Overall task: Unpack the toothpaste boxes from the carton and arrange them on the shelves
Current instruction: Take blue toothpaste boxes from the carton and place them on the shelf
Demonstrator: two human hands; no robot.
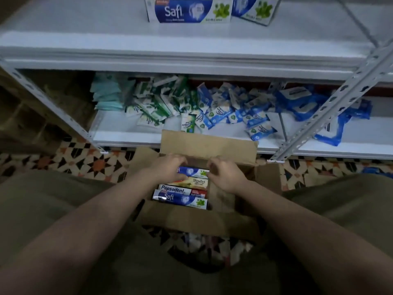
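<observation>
An open brown carton (208,145) sits on the patterned tile floor (85,160) just in front of a white metal shelving unit (191,60), between the person's knees. Inside it, toothpaste boxes lie flat in a row from near to far: a blue Safi box (182,200) nearest, a red and blue Pepsodent box (180,190) just behind it, a cream-coloured box (196,182) next, and a second blue box (192,171) farthest. The left hand (168,168) curls over the left end of that far blue box, and the right hand (226,175) curls its fingers at the right end; both seem to be gripping it, though the dim light makes the right hand's contact hard to confirm. On the upper shelf, two more Safi boxes (189,10) stand upright side by side toward the far middle, the right one (255,9) turned at an angle and touching the first. The lower shelf (127,133) holds a loose heap of green and white sachets (157,103) on the left and blue and white packets (240,109) to the right.
</observation>
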